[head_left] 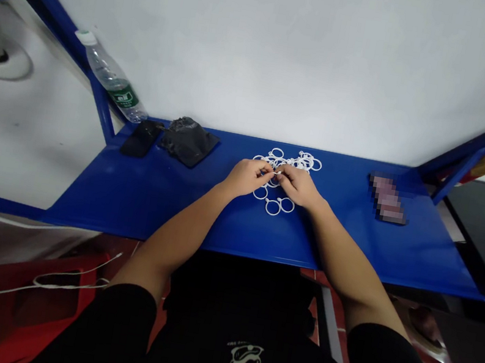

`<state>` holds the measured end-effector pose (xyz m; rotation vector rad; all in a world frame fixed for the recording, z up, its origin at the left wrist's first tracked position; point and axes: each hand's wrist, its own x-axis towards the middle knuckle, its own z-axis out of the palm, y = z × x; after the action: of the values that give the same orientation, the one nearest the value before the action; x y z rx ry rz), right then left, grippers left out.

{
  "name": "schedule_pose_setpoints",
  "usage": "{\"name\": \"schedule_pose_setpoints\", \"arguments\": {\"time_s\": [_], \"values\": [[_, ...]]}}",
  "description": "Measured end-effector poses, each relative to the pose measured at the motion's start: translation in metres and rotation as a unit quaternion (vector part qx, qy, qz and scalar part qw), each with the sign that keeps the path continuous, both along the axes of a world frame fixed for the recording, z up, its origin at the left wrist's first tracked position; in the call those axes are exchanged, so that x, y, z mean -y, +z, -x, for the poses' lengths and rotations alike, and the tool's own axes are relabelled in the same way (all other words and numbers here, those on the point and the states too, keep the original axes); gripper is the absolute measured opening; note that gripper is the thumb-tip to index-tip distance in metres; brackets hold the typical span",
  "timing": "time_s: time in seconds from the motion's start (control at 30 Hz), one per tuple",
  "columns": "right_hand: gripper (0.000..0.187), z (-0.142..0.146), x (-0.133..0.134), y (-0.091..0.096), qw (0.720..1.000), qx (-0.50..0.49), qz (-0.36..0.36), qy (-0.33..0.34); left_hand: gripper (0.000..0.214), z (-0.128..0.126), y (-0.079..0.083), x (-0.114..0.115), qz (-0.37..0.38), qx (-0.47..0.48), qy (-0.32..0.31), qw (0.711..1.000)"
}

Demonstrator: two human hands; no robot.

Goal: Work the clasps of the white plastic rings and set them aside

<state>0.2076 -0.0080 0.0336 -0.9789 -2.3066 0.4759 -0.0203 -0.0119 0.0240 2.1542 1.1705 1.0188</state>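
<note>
Several white rings (272, 207), like curtain rings with small eyelets, lie in a loose heap on the blue table (164, 205). Over the heap, my left hand (249, 176) pinches a small white piece, apparently part of one ring, between thumb and fingertips. My right hand (298, 185) meets it from the other side, its thumb and fingers closed on the same small white piece. The fingertips of both hands nearly touch. Fingers cover part of the heap, so what joins the held piece to the other rings is hidden.
At the back left stand a leaning plastic bottle (111, 76), a black flat case (142, 137) and a dark drawstring pouch (188, 141). A blurred-out phone-like object (387, 198) lies on the right. Blue metal posts rise at both ends; a white wall is behind.
</note>
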Motion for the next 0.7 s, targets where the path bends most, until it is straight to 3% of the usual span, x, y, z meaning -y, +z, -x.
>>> {"name": "schedule_pose_setpoints", "arguments": {"time_s": [0.27, 0.5, 0.7], "values": [[0.024, -0.001, -0.003, -0.003, 1.000, 0.011, -0.010, -0.011, 0.009, -0.002, -0.002, 0.003, -0.045, -0.052, -0.019, 0.997], [0.023, 0.000, -0.005, -0.004, 1.000, -0.008, 0.005, -0.006, 0.009, -0.005, 0.004, 0.007, -0.029, -0.115, -0.030, 0.993], [0.034, -0.010, -0.010, -0.006, 0.992, -0.021, -0.032, -0.116, 0.015, 0.000, 0.005, 0.004, -0.020, -0.135, -0.018, 0.990]]}}
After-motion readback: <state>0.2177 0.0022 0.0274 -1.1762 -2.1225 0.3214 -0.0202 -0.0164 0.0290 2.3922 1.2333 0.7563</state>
